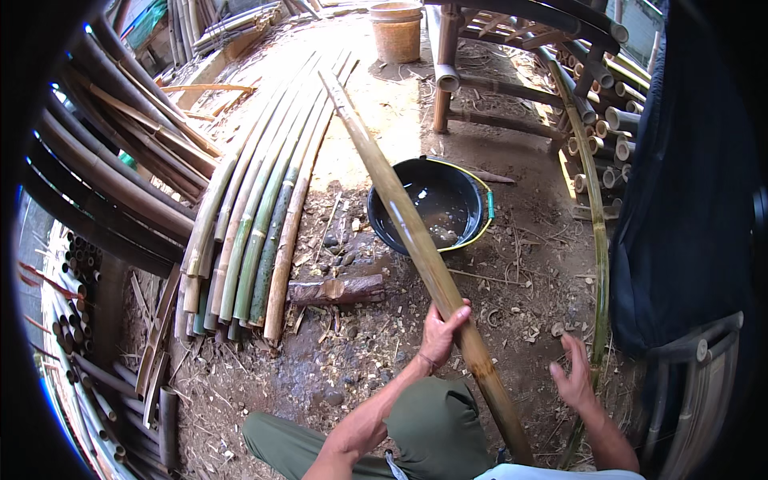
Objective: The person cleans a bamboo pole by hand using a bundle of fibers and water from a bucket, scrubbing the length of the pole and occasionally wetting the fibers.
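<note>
My left hand (439,336) is wrapped round a long tan bamboo pole (416,232), which slants from beside my right knee up toward the far left. Its upper stretch passes over the left side of a black bucket (381,218) with some water in it and a yellow-green handle. To the right, my right hand (574,374) hangs apart from the pole with its fingers spread and nothing in them. Closest to that hand is a thin greenish bamboo pole (598,240), curving in this view from the bamboo frame down past my right wrist.
Several bamboo poles (264,200) lie in a row at the left. A short log (336,290) rests on the dirt near their ends. Beyond stands a brown bucket (396,36). A bamboo frame (504,88), stacked bamboo (616,148) and dark cloth (680,200) occupy the right.
</note>
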### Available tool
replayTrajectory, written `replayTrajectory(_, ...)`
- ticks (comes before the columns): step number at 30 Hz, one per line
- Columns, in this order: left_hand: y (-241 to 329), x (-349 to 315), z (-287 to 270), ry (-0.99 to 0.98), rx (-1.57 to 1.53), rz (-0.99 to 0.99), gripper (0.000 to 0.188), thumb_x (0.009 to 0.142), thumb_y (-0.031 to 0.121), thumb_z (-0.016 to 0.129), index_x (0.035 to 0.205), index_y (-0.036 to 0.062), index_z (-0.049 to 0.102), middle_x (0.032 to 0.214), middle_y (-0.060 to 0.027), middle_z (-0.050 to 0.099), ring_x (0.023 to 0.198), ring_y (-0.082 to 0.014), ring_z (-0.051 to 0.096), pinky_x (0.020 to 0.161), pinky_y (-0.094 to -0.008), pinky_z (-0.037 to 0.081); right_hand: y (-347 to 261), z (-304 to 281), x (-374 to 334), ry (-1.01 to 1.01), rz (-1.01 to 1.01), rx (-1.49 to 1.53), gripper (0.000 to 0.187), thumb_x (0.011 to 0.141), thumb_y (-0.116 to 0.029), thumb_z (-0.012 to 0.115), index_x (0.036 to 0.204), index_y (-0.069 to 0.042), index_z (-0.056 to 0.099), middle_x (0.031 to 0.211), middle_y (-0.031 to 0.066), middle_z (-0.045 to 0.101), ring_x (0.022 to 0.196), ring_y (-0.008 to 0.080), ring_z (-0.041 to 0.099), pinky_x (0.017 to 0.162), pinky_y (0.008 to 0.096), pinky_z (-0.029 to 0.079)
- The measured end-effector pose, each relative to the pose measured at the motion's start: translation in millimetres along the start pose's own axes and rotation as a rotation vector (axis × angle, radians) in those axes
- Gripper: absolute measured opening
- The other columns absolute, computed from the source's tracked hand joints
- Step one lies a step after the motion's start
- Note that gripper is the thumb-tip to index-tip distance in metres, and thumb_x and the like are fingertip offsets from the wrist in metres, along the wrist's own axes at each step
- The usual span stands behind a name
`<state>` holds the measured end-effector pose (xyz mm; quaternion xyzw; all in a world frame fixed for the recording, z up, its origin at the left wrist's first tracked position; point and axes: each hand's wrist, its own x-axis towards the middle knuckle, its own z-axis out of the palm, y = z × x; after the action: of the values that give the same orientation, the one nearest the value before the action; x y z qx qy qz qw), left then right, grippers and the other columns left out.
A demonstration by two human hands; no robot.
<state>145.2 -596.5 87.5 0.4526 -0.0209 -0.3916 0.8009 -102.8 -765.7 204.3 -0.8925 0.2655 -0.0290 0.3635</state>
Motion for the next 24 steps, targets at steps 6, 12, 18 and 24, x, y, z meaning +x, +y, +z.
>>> replayTrajectory(6,-4,-28,-11,-0.373,0.41,-0.328,0.063,0.087,0.05,0.074,0.122,-0.001,0.059,0.108,-0.0077,0.065,0.099,-0.0186,0.062,0.085,-0.0362,0.052,-70,80,203,-0.609,-0.089,0.469,0.08,0.089,-0.047,0.07,0.141,0.007,0.04,0.126,0.0226,0.057,0.123,0.0295,0.055,0.102,0.0411,0.047)
replayTrajectory(12,76,12,-20,-0.731,1.182,-0.229,0.055,0.09,0.055,0.064,0.099,0.0019,0.073,0.085,-0.0151,0.069,0.078,-0.0242,0.068,0.076,-0.0386,0.055,-50,93,154,-0.39,0.229,0.803,0.046,0.088,-0.011,0.07,0.125,0.002,0.046,0.087,0.0084,0.063,0.072,0.016,0.067,0.062,0.0306,0.058)
replayTrajectory(18,144,189,-11,-0.082,1.798,0.037,0.101,0.069,0.062,0.081,0.152,0.0246,0.035,0.15,-0.0234,0.035,0.135,-0.0403,0.044,0.106,-0.0479,0.045,-41,-35,78,-0.112,0.447,0.587,0.045,0.087,-0.01,0.068,0.124,0.002,0.045,0.085,0.0079,0.06,0.062,0.0164,0.064,0.059,0.0318,0.058)
replayTrajectory(24,53,313,-130,-0.396,2.069,-0.244,0.066,0.078,0.05,0.07,0.129,0.0101,0.057,0.132,-0.0224,0.056,0.126,-0.035,0.053,0.104,-0.0429,0.046,-53,-52,15,-0.183,0.601,0.815,0.048,0.086,-0.01,0.073,0.123,0.003,0.046,0.085,0.0077,0.062,0.067,0.0173,0.067,0.061,0.0334,0.058)
